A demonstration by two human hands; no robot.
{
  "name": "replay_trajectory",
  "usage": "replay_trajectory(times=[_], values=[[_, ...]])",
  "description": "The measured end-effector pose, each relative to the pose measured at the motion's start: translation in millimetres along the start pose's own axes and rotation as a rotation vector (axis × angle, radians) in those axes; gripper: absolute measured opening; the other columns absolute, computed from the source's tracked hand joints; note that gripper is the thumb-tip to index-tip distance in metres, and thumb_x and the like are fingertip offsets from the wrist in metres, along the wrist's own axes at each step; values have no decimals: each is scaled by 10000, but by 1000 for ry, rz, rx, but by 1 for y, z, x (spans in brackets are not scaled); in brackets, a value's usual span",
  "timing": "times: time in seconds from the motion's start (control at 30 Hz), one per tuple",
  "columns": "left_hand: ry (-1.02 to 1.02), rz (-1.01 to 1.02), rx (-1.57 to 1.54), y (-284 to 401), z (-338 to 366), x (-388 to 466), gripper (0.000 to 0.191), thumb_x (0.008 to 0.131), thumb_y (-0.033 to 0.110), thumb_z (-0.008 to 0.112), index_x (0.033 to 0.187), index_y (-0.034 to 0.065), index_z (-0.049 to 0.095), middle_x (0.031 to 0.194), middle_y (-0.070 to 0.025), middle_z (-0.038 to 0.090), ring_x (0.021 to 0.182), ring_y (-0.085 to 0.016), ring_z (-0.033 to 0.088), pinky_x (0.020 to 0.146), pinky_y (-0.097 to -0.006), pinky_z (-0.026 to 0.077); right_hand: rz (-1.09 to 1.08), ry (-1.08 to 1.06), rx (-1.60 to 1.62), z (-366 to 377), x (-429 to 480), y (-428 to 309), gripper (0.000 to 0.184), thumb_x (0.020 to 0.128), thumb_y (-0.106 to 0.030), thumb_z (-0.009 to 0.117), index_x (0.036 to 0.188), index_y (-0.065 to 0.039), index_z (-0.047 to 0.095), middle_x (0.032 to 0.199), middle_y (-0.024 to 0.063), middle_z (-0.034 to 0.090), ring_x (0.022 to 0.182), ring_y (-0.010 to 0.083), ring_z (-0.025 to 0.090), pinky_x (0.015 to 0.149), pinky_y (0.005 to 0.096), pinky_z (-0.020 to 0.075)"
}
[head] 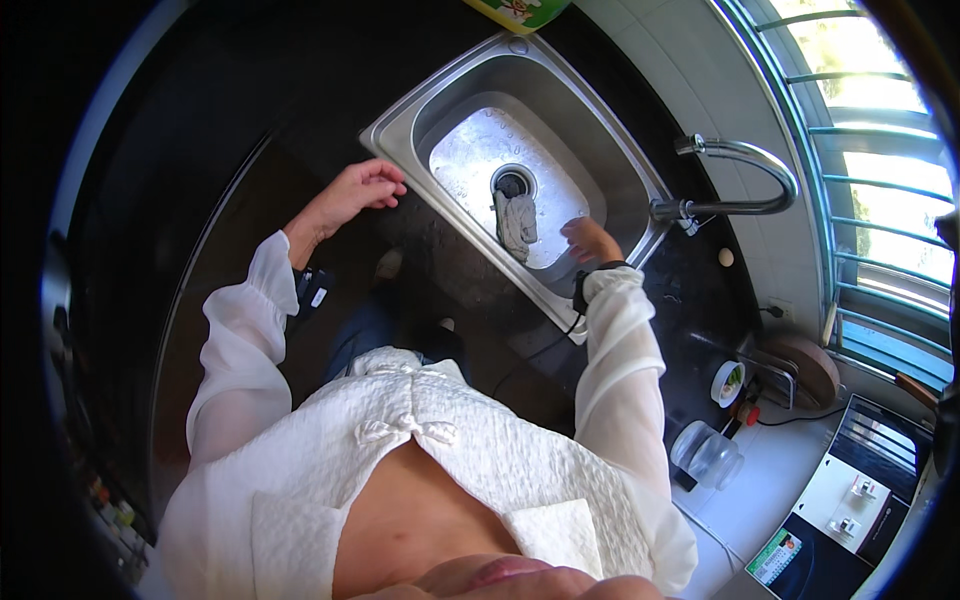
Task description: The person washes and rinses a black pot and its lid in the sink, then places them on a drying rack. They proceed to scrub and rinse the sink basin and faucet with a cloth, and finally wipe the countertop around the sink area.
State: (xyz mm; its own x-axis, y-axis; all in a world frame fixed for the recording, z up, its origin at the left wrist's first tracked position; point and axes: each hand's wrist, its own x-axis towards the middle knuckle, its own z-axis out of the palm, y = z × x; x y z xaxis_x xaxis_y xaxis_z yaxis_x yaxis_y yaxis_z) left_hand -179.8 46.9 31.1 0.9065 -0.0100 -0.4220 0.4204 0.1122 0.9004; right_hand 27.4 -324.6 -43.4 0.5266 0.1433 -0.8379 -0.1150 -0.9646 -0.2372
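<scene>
A wrung grey cloth (pixel 516 225) lies on the wet bottom of a stainless steel sink (pixel 480 217), its upper end against the round drain (pixel 514 181). My right hand (pixel 591 240) is over the basin's near right part, to the right of the cloth and apart from it, fingers spread and nothing visible in them. Beside the left rim of the sink, my left hand (pixel 373 186) hangs with its fingers loosely bent and holds nothing. Both wrists wear dark bands. A chrome faucet (pixel 757 176) curves out to the right, away from the basin.
A yellow and green container (pixel 517 11) stands beyond the sink. An egg (pixel 725 257) lies near the faucet. Further right are a small white bowl (pixel 727 382), a clear jar (pixel 706 454), round cutting boards (pixel 806 367) in a rack and a cooktop (pixel 847 480). Window bars line the wall.
</scene>
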Motion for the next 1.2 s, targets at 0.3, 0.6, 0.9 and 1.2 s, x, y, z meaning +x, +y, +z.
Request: replay_trajectory(times=[0.3,0.6,0.9,1.2], values=[[-160,-61,-20,17,-2,74,177,842,91,503,1002,26,540,935,-69,578,845,-118,559,787,-251,464,-23,156,-121,68,118,-25,429,602,-266,659,908,32,613,924,228,607,778,363,599,704,363,487],[-439,-8,31,35,17,133,198,833,74,494,1023,23,516,957,-74,556,881,-129,538,786,-246,442,-379,116,538,-14,-11,-36,137,617,-75,612,641,-34,484,609,44,495,583,141,475,531,268,400],[-637,359,443,32,108,172,974,613,80,664,1385,82,71,1386,-220,152,1304,-318,143,1046,-324,179,-542,329,1042,-27,-104,-79,220,724,-40,581,919,-51,482,854,-1,530,799,97,505,730,209,386],[-637,-20,215,8,141,197,351,775,165,583,1081,14,498,928,-39,527,827,-106,485,722,-236,392,-557,462,1044,-24,-71,-44,239,827,-232,580,910,-9,571,790,24,585,740,103,548,667,219,421]])
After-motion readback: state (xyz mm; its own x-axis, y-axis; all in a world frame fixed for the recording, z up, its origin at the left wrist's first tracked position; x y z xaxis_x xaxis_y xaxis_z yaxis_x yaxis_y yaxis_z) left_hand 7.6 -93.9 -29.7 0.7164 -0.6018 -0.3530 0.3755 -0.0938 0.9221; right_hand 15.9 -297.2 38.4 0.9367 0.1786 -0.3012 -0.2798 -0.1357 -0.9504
